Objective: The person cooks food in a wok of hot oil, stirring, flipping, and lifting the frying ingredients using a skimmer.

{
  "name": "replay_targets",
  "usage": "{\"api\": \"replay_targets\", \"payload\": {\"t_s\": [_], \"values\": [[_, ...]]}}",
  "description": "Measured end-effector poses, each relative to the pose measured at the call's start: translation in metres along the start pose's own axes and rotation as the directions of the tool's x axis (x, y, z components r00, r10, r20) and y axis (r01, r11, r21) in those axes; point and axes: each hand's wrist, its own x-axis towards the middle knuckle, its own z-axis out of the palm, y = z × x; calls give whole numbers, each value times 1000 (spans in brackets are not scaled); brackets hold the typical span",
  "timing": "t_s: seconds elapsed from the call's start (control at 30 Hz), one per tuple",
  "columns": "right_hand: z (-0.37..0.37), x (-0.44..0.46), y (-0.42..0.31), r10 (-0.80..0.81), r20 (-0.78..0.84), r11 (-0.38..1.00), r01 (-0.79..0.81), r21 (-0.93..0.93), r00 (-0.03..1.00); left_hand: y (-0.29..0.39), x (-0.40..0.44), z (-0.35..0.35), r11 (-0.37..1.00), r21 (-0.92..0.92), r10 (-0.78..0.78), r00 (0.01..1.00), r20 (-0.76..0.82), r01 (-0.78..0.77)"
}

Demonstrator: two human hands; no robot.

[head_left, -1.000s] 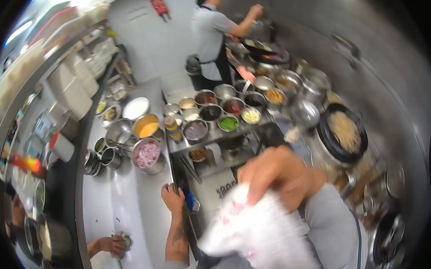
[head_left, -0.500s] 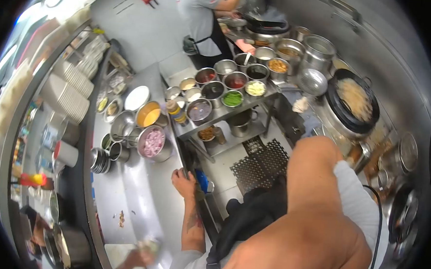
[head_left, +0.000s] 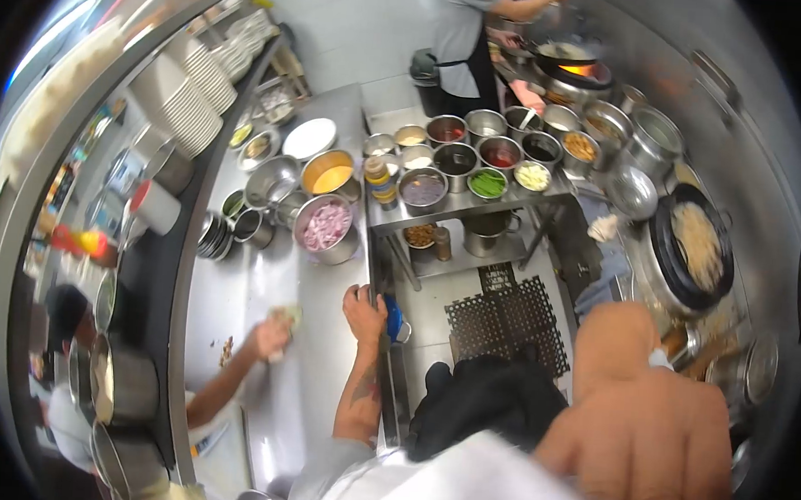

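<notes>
Can see nearest a white cloth (head_left: pixel 483 481) left of the right hand (head_left: pixel 649 426) and meeting it in view, with top corner forward, long axis cropped beyond telling and grip hidden, then, farther off, the left hand (head_left: pixel 364 315) unclenched on the counter (head_left: pixel 320 373) edge.

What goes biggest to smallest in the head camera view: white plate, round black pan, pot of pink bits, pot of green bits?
1. Black pan
2. Pot of pink bits
3. White plate
4. Pot of green bits
</notes>
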Motion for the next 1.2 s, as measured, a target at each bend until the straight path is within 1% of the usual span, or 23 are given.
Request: {"api": "replay_targets", "payload": {"t_s": [0.1, 0.2, 0.3, 0.37, 0.4, 0.47, 0.5, 0.53, 0.6, 0.63, 0.67, 0.73, 0.77, 0.8, 0.87, 0.9, 0.93, 0.97, 1.0, 1.03, 1.07, 1.13, 1.2], "values": [[-4, -3, 10, -5, 10, 1000, 4, 16, 1000, 1, 1, 1, 1000, -1, 31, 1000, -5, -31], [-4, 7, 42, -55, -85, 995, 62, 75, 995, 2, 1, -2, 999, 0, 32, 999, -11, -32], [2, 18, 76, -200, -169, 969, 221, 111, 965, -1, 5, 8, 1000, -4, 24, 999, -28, -24], [-1, 21, 89, -310, -143, 943, 323, 82, 940, -4, -7, 5, 1000, 15, 25, 1000, -7, -25], [4, 14, 86, -128, -98, 988, 118, -104, 987, -1, 2, 6, 999, -3, 39, 999, -25, -40], [31, 11, 90, 41, -326, 989, 9, 150, 944, -1, 8, 4, 999, -20, 38, 998, -42, -39], [51, 15, 97, 61, -475, 948, 98, 304, 878, 1, 11, 7, 999, -8, 43, 998, -44, -44], [49, 9, 98, 68, -490, 944, 103, 313, 869, -3, 2, 4, 999, 14, 38, 999, -29, -38], [20, 10, 96, 25, -168, 1000, -22, 16, 985, -4, 1, 4, 999, 11, 32, 999, -17, -32], [14, 17, 95, -64, -183, 986, 34, -162, 981, -4, 2, 4, 999, 4, 32, 999, -20, -32], [10, 18, 99, -58, -190, 987, 29, -156, 980, -4, 4, 4, 1000, 3, 25, 1000, -13, -25], [5, 12, 110, -257, -71, 915, 219, -340, 964, -1, 1, 1, 1000, -11, 16, 1000, -22, -16], [10, 8, 118, -320, -112, 883, 253, -394, 941, 0, 2, 0, 1000, -8, 6, 1000, -11, -7], [10, -1, 122, -312, -106, 887, 249, -389, 944, 0, 1, 1, 1000, -12, -2, 1000, -18, 1], [6, -15, 122, -183, 23, 949, 183, -256, 983, -4, 2, 3, 1000, -6, 28, 999, -38, -28], [-5, -11, 111, -45, 153, 968, 81, -237, 987, -9, -1, 4, 1000, -5, 28, 998, -49, -28], [-13, -15, 100, -48, 168, 965, 89, -247, 985, -13, -2, 3, 1000, -15, 22, 999, -48, -23], [-21, -24, 87, 386, 243, 894, -296, -336, 890, -10, 0, 7, 999, -36, 29, 999, -45, -31], [-28, -33, 77, 752, 231, 647, -622, -441, 617, -8, 0, 7, 999, -39, 15, 999, -46, -17], [-43, -41, 71, 866, 158, 474, -679, -561, 474, -8, 0, 9, 998, -53, 17, 999, -34, -19], [-61, -56, 62, 947, 39, 267, -712, -650, 319, -11, -1, 15, 999, -45, 17, 999, -36, -18], [-81, -109, 46, 856, -391, -125, -598, -792, 338, -22, -4, 32, 997, -29, 70, 996, -60, -72], [-85, -183, 21, 799, -544, -359, -523, -773, 256, -20, -2, 32, 996, -23, 90, 995, -35, -91]]}}
